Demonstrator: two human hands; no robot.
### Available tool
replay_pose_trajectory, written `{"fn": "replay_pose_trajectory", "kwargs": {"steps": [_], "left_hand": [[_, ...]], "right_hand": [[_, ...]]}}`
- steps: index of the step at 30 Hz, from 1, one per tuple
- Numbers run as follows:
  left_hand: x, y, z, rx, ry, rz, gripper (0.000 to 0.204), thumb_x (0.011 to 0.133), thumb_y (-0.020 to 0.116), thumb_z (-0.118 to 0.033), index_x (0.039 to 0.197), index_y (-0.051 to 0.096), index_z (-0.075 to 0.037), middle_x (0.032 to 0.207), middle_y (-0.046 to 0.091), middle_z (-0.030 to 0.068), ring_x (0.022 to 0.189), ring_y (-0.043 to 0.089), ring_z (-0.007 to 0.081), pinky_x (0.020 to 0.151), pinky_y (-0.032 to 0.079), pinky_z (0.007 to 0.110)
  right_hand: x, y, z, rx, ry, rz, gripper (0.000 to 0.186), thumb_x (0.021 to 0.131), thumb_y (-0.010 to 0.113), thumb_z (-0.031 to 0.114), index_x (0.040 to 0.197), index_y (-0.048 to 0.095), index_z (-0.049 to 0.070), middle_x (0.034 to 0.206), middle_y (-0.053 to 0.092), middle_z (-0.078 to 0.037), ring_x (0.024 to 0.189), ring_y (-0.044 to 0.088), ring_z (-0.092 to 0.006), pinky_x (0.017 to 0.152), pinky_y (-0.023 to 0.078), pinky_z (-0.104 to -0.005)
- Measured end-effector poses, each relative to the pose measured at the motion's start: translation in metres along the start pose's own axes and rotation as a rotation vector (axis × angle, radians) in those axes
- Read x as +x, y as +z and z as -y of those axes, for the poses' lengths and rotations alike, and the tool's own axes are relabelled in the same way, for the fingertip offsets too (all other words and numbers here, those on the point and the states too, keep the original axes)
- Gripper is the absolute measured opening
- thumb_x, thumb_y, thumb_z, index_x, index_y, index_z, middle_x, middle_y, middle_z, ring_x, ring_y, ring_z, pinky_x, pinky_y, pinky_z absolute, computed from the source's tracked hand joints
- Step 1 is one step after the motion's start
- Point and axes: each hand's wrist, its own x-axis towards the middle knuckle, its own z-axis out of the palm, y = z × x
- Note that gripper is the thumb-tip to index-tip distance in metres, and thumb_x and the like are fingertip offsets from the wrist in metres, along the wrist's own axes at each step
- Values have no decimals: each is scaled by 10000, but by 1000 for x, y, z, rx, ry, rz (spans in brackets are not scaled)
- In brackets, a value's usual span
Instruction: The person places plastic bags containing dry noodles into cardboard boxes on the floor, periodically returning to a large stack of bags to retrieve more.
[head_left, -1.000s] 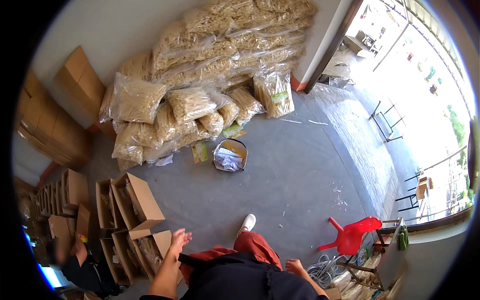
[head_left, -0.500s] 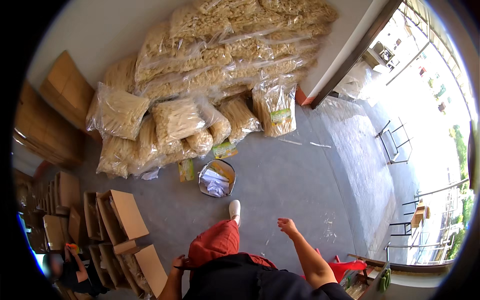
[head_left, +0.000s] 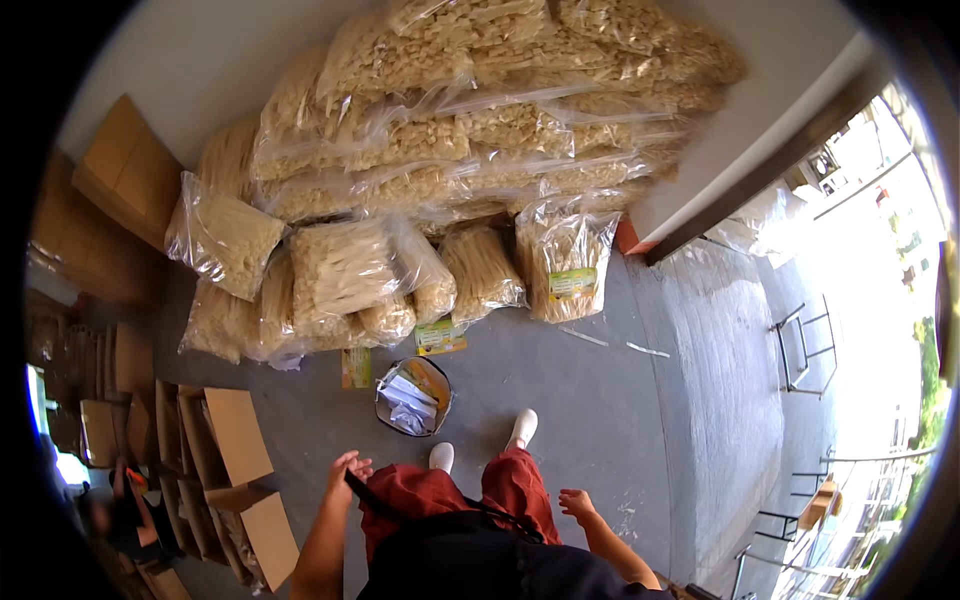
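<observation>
My left hand [head_left: 347, 468] is raised at the left of my red trousers [head_left: 403, 482]. Its fingers are closed on the end of a black strap [head_left: 373, 497], which runs back to the black clothing [head_left: 470, 555] at my waist. To the right of my legs, my right hand [head_left: 577, 503] hangs in the air with nothing in it, its fingers loosely bent and apart. Ahead of my white shoes [head_left: 525, 428], a round bin [head_left: 447, 402] holds white and bluish crumpled scraps. Clear plastic bags of pale sticks [head_left: 345, 265] lie beyond it.
More filled bags [head_left: 460, 130] are stacked high against the wall. Open cardboard boxes [head_left: 238, 430] stand at the left, near another person [head_left: 130, 520]. Green-and-yellow labels [head_left: 440, 337] lie by the bags. A doorway opens on the right, with metal frames [head_left: 800, 350] outside.
My left hand has come up and forward, drawing the black strap out. My right hand has lowered slightly. Both shoes now show, and the view has shifted toward the bags.
</observation>
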Motion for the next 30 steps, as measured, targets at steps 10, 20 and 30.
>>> {"fn": "replay_pose_trajectory", "kwargs": {"steps": [10,20,30], "left_hand": [[-6,104,103,13,112,-251,295,875,458,-152,1153,430,-54,973,609,164,739,627,221,642,495,290],[70,200,99,-81,133,-164,314,882,448,-146,1168,433,-18,962,613,146,744,613,175,689,480,248],[257,242,92,-150,265,-193,327,878,490,-188,1159,463,-22,961,611,124,804,591,169,738,469,273]], "right_hand": [[131,-81,165,-693,-452,-18,229,731,572,229,810,662,34,664,634,-79,573,598,-144,557,494,-275],[238,-9,303,-607,-407,70,201,766,584,199,833,653,22,709,644,-61,655,618,-130,572,493,-253],[420,172,313,-885,-717,255,196,750,567,152,886,633,27,753,637,-124,679,616,-220,646,479,-313]]}}
